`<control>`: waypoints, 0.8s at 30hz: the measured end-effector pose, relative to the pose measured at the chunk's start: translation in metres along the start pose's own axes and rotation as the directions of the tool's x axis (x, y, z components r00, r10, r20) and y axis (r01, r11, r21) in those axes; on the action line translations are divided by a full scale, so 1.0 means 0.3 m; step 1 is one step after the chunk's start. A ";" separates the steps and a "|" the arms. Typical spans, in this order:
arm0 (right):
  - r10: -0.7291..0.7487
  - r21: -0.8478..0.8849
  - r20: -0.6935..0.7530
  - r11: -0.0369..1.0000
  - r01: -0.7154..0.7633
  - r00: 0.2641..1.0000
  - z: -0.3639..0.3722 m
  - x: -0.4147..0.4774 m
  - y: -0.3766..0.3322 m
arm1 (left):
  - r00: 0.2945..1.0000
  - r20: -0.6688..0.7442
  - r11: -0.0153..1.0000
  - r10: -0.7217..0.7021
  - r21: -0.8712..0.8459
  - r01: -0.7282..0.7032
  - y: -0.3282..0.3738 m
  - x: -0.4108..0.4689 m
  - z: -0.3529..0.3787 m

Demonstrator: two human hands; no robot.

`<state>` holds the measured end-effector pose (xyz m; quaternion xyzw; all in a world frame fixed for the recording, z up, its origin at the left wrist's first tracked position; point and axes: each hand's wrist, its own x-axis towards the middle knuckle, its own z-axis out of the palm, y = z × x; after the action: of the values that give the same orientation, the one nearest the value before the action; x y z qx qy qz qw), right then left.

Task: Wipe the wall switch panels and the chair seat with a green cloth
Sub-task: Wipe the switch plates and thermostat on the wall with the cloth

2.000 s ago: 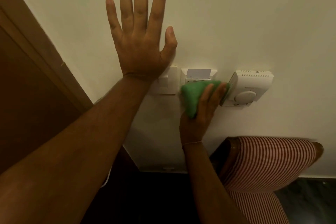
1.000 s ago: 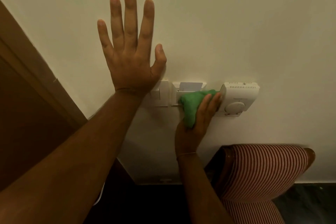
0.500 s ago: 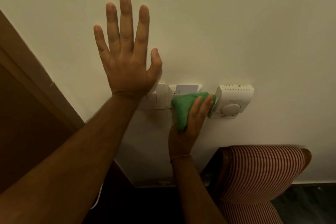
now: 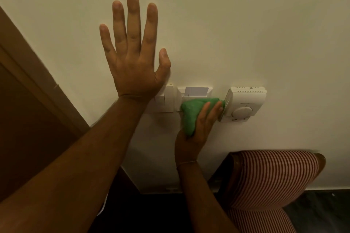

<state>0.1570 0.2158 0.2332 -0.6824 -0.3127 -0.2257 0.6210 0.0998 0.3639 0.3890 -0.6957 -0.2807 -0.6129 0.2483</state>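
1. Green cloth [image 4: 191,114] is bunched into a wad and pressed against the lower half of the middle switch panel [image 4: 195,96], the one with a white card [image 4: 196,91] standing in its slot.
2. Right hand [image 4: 197,128] has its grip closed around the cloth, fingers laid over the wad and reaching toward the side of the thermostat [image 4: 245,103] just to the right; the fingertips look to be touching its edge.
3. Left hand [image 4: 132,62] is spread flat on the wall [image 4: 246,24], grip open and holding nothing, its heel covering part of the leftmost switch panel [image 4: 167,98].
4. Step in hand, as I judge it: wiping the wall panels, with the middle one under the cloth now.
5. Orientation: the wad is elongated, its long axis running from the palm up and slightly rightward, with the broad end at the panel and the narrow tail down in the palm.
6. Next move likely calls for sliding the cloth sideways over the remaining panels, with the left hand lifted off the one it covers, and light pressure so no switch is tripped or the card dislodged.
7. Striped chair [image 4: 274,176] below right seems untouched by the cloth; its seat is barely in view.
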 end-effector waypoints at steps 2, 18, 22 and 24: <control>-0.089 0.011 0.084 0.996 0.088 0.992 0.037 -0.030 -0.046 | 1.000 0.003 1.000 -0.005 -0.005 0.005 0.002 -0.003 0.000; -0.086 0.026 0.064 0.996 0.085 0.994 0.021 -0.034 0.012 | 1.000 0.011 0.999 -0.008 0.051 0.007 0.008 0.003 -0.006; -0.318 -0.053 0.309 0.935 0.351 0.896 0.004 -0.076 0.042 | 0.998 0.061 0.999 0.009 0.048 -0.012 0.005 0.007 -0.023; -0.356 -0.068 0.385 0.909 0.411 0.852 -0.012 -0.081 0.052 | 0.995 0.096 0.998 0.008 0.058 -0.013 0.011 0.011 -0.039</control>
<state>0.1511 0.2081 0.2056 -0.6798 -0.5346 -0.2375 0.4424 0.0940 0.3539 0.3938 -0.7181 -0.3063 -0.5691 0.2580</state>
